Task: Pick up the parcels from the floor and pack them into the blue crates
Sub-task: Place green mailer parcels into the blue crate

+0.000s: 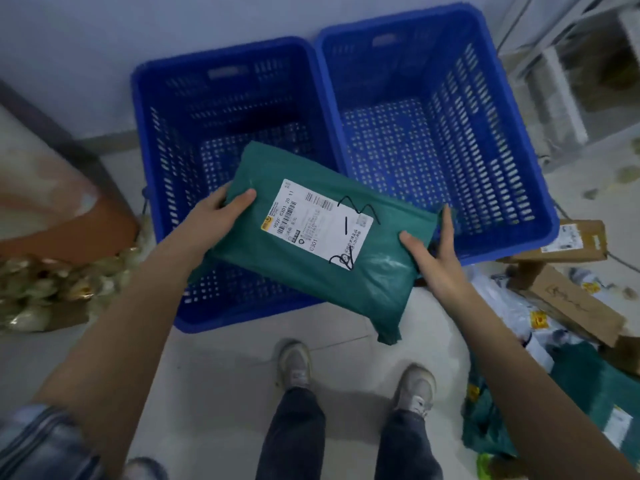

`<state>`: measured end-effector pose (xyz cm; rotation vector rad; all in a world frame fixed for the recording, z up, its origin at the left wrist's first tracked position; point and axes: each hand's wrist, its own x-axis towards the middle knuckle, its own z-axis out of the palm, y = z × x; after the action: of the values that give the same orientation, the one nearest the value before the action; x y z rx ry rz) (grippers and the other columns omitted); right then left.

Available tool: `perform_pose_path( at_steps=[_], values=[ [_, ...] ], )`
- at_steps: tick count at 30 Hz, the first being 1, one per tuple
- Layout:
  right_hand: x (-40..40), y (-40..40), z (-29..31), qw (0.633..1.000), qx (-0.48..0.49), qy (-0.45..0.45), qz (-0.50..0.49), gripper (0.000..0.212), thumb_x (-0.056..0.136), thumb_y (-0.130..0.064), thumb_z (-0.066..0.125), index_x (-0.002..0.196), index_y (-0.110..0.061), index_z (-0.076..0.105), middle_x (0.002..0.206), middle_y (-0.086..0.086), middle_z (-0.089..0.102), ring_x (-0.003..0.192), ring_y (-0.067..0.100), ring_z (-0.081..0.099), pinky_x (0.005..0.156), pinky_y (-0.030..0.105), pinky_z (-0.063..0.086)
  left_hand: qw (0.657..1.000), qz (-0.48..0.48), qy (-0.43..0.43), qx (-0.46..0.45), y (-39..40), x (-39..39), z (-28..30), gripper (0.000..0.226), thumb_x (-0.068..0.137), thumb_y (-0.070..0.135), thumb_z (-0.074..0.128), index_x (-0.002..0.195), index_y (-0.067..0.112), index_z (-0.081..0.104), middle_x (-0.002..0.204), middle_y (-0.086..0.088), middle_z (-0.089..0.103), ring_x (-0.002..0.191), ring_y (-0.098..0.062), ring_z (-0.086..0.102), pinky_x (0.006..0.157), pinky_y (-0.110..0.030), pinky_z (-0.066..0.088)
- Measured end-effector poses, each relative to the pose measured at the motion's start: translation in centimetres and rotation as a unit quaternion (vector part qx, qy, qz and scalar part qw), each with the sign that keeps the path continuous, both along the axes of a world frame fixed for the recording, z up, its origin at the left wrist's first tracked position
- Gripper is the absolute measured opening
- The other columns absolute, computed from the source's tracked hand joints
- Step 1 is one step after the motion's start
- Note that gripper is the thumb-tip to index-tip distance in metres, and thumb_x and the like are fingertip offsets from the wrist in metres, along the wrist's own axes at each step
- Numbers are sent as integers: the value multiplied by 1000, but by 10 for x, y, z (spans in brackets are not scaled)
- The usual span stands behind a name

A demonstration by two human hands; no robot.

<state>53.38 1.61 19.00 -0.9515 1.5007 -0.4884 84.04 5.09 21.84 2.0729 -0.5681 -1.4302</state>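
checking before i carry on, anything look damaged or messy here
The green parcel in both hands looks intact. The mess is the pile of parcels heaped on the floor at the right; one cardboard box there looks torn open.

Two crates stand side by side on the floor [225,362]: the left crate [162,188] at 11 o'clock, the right crate [512,157] at 1 o'clock. A parcel [311,244] sits above the left crate's near rim. More parcels [568,306] lie heaped at 4 o'clock, just beside the right crate.
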Motion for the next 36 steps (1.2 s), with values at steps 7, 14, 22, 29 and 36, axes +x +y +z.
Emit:
perform_pose_path(
  at_steps=[7, 14, 22, 29, 36],
  values=[
    [94, -10, -24, 988, 125, -72, 48, 54, 84, -28, 67, 128, -33, 36, 133, -2, 51, 103, 16, 61, 63, 31, 58, 980, -111, -167, -7, -48, 93, -12, 44, 90, 47, 54, 126, 21, 53, 126, -1, 56, 102, -16, 51, 88, -27, 37],
    [176, 0, -92, 971, 226, -69, -26, 59, 80, -27, 73, 125, -23, 35, 129, 6, 48, 104, 21, 59, 83, 42, 57, 957, -167, -239, 9, -78, 140, -79, 42, 92, 41, 52, 129, 22, 49, 128, -5, 56, 116, -27, 54, 101, -39, 40],
    [229, 28, -171, 899, 399, -72, -165, 58, 78, -27, 74, 122, -16, 37, 116, 8, 50, 106, 29, 56, 83, 48, 55, 890, -279, -360, 21, -91, 147, -181, 49, 92, 49, 47, 135, 26, 47, 131, -10, 54, 118, -31, 51, 101, -42, 33],
    [259, 41, -237, 886, 443, 42, -131, 94, 73, -44, 76, 145, -16, 23, 137, 10, 46, 111, 24, 55, 88, 44, 55, 871, -360, -332, 40, -77, 145, -265, 56, 93, 48, 45, 142, 21, 37, 134, -13, 50, 121, -34, 46, 102, -41, 32],
    [281, 56, -284, 859, 500, 44, -101, 94, 69, -50, 76, 144, -17, 31, 139, 10, 47, 111, 27, 57, 82, 41, 55, 866, -396, -299, 68, -67, 156, -309, 56, 95, 39, 47, 146, 20, 31, 142, -15, 43, 128, -36, 38, 110, -42, 26]
  ],
)
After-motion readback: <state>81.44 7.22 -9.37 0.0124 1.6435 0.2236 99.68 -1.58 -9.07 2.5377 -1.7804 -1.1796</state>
